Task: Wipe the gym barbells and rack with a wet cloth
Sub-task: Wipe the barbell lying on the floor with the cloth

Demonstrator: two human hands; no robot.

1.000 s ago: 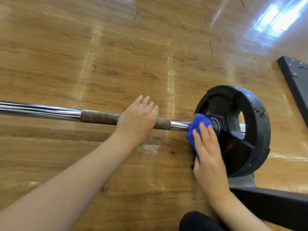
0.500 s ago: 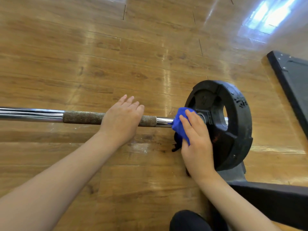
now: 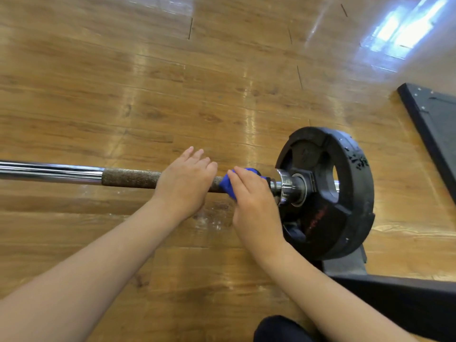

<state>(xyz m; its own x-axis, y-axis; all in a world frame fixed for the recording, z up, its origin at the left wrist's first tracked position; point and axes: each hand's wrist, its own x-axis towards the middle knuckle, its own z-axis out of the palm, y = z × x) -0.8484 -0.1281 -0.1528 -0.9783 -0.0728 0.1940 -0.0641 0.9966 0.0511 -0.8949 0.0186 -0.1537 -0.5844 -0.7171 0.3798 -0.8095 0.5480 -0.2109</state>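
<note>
Nearest, right hand (image 3: 254, 201) wrapped over the bar, fingers (image 3: 243, 177) curled onto a small bright blue cloth (image 3: 227, 185) pressed against the long chrome barbell shaft (image 3: 49, 171), just inboard of the collar and black rubber weight plate (image 3: 345, 193). Just beside, left hand (image 3: 183, 181) laid flat on the brown knurled grip (image 3: 128, 178), fingers straight and together, steadying. Shaft's long axis running left to right above the glossy wooden floor (image 3: 222, 95); unwiped length likely lying leftward of the cloth, under and past the left hand.

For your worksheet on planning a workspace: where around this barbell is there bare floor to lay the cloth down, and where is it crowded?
Free: the wooden floor beyond the bar, and the floor on the near side left of the left hand. Crowded: between that hand and the weight plate, where the right hand grips the blue cloth; the black frame fills the near right.
</note>
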